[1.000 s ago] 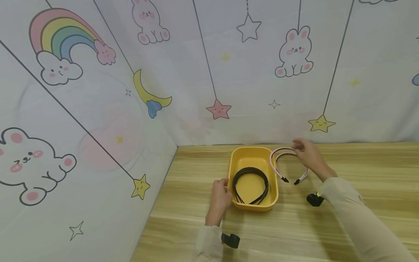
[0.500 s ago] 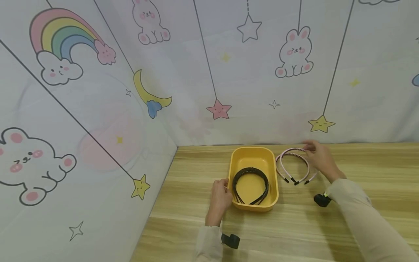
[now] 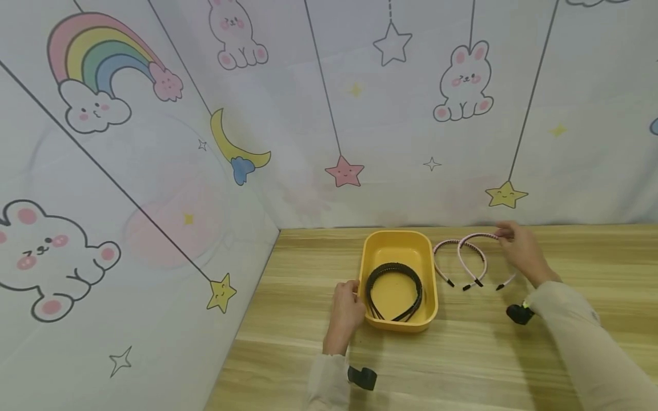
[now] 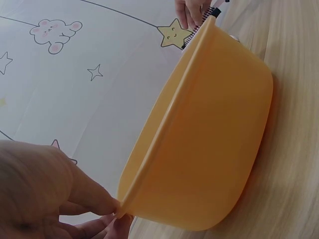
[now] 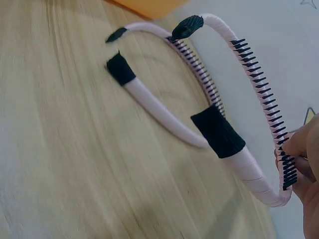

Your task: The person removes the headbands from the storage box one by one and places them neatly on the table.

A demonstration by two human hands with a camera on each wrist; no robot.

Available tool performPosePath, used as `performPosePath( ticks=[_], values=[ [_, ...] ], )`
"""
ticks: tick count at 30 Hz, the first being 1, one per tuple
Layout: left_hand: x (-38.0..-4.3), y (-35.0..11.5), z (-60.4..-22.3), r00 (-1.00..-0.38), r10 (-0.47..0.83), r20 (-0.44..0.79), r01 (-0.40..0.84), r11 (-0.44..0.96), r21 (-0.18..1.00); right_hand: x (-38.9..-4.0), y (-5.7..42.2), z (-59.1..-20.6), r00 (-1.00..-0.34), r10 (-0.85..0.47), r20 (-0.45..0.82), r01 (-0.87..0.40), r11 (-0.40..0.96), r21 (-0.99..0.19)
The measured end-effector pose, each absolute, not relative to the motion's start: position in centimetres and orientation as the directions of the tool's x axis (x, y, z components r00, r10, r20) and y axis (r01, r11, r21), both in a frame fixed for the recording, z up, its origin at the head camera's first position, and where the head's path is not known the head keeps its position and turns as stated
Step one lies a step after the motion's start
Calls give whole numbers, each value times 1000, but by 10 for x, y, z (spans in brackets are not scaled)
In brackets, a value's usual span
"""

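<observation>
My right hand (image 3: 523,251) pinches a pink headband (image 5: 264,94) with black inner teeth and black end caps, its tips pointing toward me. A second pink headband (image 5: 158,107) lies on the table, partly overlapped by the held one in the head view. To its left stands a yellow plastic basin (image 3: 436,308), holding black headbands (image 3: 394,266) stacked together at its near end. My left hand (image 3: 345,311) grips the basin's left rim, thumb over the edge and fingers beneath, as the left wrist view shows.
The wooden table (image 3: 298,342) meets a white cartoon-printed wall cloth (image 3: 411,194) right behind the basin and headbands. Another printed cloth (image 3: 154,240) borders the table on the left. A black wrist device (image 3: 520,314) sits at my right wrist.
My right hand has moved right with the pink headband, away from the basin, uncovering the other pink headband on the table. My left hand has stayed on the basin's rim.
</observation>
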State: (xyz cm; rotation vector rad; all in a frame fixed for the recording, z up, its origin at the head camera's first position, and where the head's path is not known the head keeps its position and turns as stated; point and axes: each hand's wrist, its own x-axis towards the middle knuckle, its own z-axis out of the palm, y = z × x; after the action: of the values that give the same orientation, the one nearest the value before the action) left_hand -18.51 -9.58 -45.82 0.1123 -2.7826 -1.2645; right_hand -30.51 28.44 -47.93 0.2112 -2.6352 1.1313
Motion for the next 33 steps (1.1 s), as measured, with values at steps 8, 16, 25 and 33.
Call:
performPosePath(
  ticks=[8, 16, 25, 33],
  values=[
    [-186, -96, -457, -994, -99, 55, -23, 653, 757, -302, 303, -482, -972, -20, 234, -182, 694, -697],
    [-185, -96, -459, -993, -108, 43, -39, 657, 753, -299, 315, -486, -977, 12, 213, -140, 717, -683],
    [-185, -96, -457, -994, -103, 36, -38, 640, 767, -297, 329, -491, -974, 15, 227, -147, 721, -677],
    [-185, -96, -459, -994, -103, 38, -37, 639, 768, -296, 337, -494, -974, 45, 224, -121, 730, -673]
  ],
)
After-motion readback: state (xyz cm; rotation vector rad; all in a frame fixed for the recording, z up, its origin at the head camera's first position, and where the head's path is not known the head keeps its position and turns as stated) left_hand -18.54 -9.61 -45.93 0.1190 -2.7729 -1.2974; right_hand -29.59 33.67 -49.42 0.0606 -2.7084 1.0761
